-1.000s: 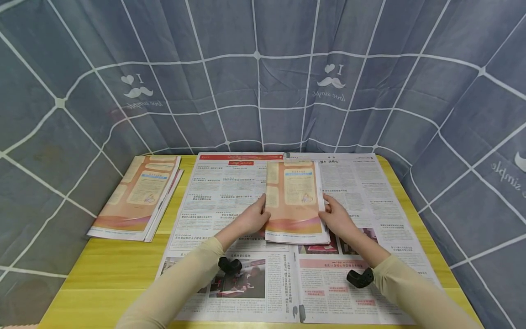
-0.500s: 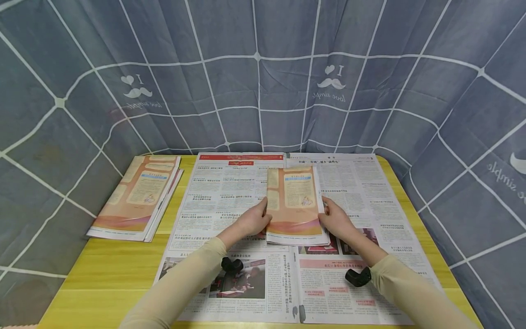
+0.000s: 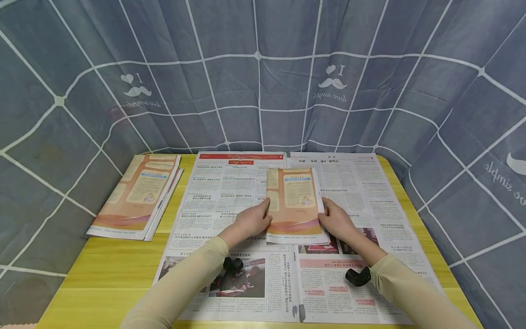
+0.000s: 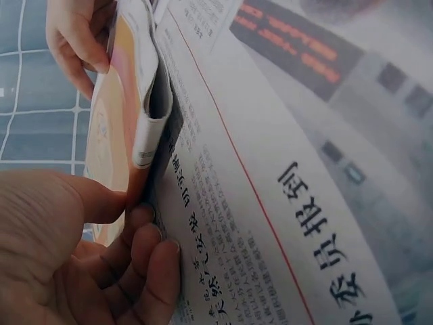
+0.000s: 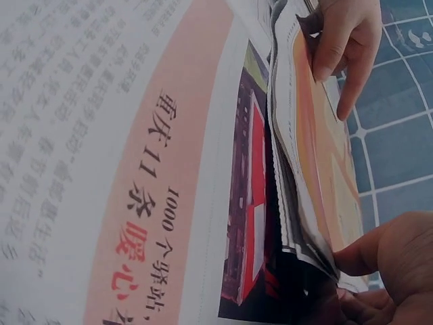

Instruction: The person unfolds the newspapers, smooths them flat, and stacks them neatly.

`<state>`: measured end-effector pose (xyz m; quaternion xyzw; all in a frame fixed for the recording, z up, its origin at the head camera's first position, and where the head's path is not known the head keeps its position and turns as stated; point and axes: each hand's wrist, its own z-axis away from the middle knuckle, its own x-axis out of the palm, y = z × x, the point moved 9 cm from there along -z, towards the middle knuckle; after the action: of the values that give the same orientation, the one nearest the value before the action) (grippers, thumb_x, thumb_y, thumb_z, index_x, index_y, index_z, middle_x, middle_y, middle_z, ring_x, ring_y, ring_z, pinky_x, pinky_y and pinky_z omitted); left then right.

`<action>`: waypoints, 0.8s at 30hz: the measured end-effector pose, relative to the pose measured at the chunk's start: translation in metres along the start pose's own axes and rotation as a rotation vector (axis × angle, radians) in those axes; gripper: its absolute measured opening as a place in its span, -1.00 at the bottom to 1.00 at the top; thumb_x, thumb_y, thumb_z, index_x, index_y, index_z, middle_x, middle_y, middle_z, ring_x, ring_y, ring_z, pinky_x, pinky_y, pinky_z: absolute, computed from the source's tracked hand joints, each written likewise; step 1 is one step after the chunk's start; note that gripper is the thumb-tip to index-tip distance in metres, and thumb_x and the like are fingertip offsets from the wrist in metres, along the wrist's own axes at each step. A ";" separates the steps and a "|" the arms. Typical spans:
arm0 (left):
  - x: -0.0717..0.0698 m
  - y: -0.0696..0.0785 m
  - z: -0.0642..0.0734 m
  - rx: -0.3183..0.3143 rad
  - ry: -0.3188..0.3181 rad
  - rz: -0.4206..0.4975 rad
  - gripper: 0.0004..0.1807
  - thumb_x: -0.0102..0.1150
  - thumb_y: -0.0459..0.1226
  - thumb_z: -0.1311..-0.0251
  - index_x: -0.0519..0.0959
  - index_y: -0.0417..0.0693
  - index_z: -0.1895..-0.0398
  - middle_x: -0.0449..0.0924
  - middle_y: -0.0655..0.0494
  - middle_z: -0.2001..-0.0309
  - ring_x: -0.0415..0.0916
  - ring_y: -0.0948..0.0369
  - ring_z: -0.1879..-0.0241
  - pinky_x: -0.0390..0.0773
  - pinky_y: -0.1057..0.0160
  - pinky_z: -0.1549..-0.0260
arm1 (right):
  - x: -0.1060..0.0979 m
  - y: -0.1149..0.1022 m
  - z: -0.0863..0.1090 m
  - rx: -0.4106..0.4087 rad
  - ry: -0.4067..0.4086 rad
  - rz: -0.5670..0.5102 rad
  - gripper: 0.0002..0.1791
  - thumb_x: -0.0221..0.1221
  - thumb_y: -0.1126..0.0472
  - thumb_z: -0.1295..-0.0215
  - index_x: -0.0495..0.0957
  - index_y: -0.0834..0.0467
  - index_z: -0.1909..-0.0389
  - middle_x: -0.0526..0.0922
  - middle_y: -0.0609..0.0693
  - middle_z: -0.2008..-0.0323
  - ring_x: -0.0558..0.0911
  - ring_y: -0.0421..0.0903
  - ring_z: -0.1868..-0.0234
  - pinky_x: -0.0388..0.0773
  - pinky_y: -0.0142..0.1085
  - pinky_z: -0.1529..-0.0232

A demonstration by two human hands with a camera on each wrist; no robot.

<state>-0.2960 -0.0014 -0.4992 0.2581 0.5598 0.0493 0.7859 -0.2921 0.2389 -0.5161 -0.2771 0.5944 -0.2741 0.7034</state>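
A folded newspaper (image 3: 293,205) with an orange printed face lies over the spread newspaper (image 3: 230,183), near its centre fold. My left hand (image 3: 251,219) pinches its left edge, thumb on top and fingers underneath. On the opposite edge my right hand (image 3: 337,220) pinches it the same way. In the left wrist view the left thumb (image 4: 101,203) presses on the folded newspaper (image 4: 143,145), whose layers bulge open at the near edge. The right wrist view shows the right thumb (image 5: 358,257) on the paper's corner, with stacked sheet edges beneath.
A stack of folded newspapers (image 3: 137,196) with the same orange face lies at the left of the yellow wooden table (image 3: 111,269). A grey curtain with white grid lines (image 3: 283,87) hangs close behind and along both sides.
Over the last second the folded newspaper has come slightly towards me, baring more of the sheet's heading behind it. Both hands keep their pinch on its edges, with little movement since half a second ago.
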 end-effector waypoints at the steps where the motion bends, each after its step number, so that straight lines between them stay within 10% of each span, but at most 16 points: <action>1: 0.000 0.000 0.000 0.001 0.000 -0.014 -0.28 0.04 -0.14 -0.50 0.11 -0.14 -0.63 0.42 -0.10 -0.42 0.55 0.02 -0.22 0.60 0.00 -0.01 | 0.000 0.000 0.000 0.000 0.001 0.008 -0.28 0.08 0.24 -0.45 0.13 0.39 -0.54 0.61 0.13 0.34 0.58 -0.04 0.39 0.49 -0.23 0.40; 10: -0.002 -0.001 0.005 0.104 0.018 -0.100 -0.21 0.19 -0.06 -0.43 0.16 -0.05 -0.62 0.49 -0.10 -0.09 0.48 0.08 0.20 0.51 0.11 0.30 | -0.004 -0.002 0.003 -0.055 0.032 0.077 -0.31 0.11 0.18 -0.45 0.23 0.44 -0.48 0.51 0.19 0.20 0.46 0.03 0.30 0.39 -0.17 0.31; 17: -0.004 0.002 0.014 0.297 0.014 -0.194 -0.21 0.17 0.03 -0.43 0.19 -0.02 -0.62 0.14 -0.10 -0.56 0.14 -0.08 -0.50 0.22 -0.08 -0.40 | -0.004 0.001 0.005 -0.046 0.025 0.079 -0.32 0.09 0.16 -0.47 0.22 0.41 -0.49 0.45 0.35 -0.11 0.49 0.11 0.09 0.47 -0.03 0.09; 24: 0.006 -0.002 0.022 0.338 -0.090 -0.270 -0.18 0.02 0.16 -0.47 0.10 0.03 -0.65 -0.11 0.00 -0.65 -0.16 -0.08 -0.60 -0.06 -0.14 -0.50 | -0.005 0.000 0.008 -0.056 0.047 0.109 -0.35 0.12 0.16 -0.46 0.30 0.42 -0.45 0.39 0.38 -0.21 0.51 0.18 -0.05 0.47 0.04 -0.04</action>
<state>-0.2744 -0.0087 -0.4999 0.3106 0.5538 -0.1624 0.7552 -0.2850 0.2437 -0.5115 -0.2575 0.6325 -0.2251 0.6950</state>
